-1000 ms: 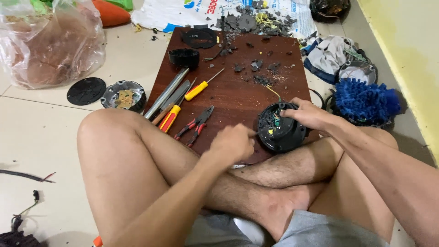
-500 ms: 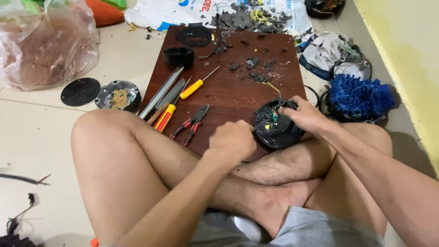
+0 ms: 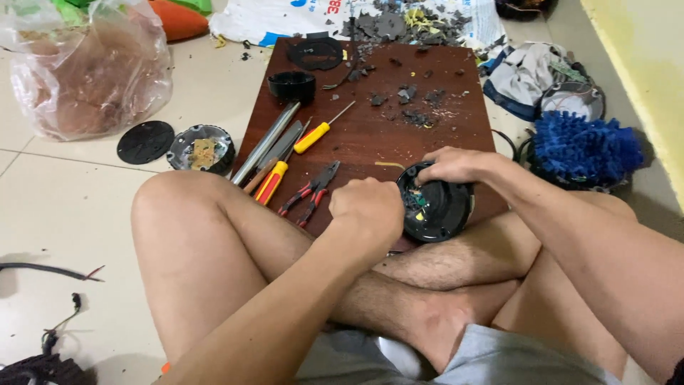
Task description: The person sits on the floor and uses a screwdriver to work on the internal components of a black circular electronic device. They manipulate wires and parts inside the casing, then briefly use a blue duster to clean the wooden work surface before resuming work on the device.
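Note:
I sit cross-legged on the floor with a dark brown wooden board (image 3: 399, 128) in front of me. A round black plastic housing (image 3: 440, 212) with small parts and wires inside rests at the board's near edge against my leg. My right hand (image 3: 456, 164) grips its far rim. My left hand (image 3: 367, 208) is closed in a fist pressed against the housing's left side; whatever it holds is hidden.
On the board lie red-handled pliers (image 3: 311, 190), yellow and red screwdrivers (image 3: 313, 135), metal bars (image 3: 265, 142), a black ring (image 3: 291, 85) and plastic fragments. On the tiles are a black disc (image 3: 144, 141), a round part (image 3: 201, 148), a clear bag (image 3: 85, 71) and a blue mop head (image 3: 584, 146).
The view has tilted slightly, shifting everything down in frame. Both hands stay on the black housing, which has turned a little under them.

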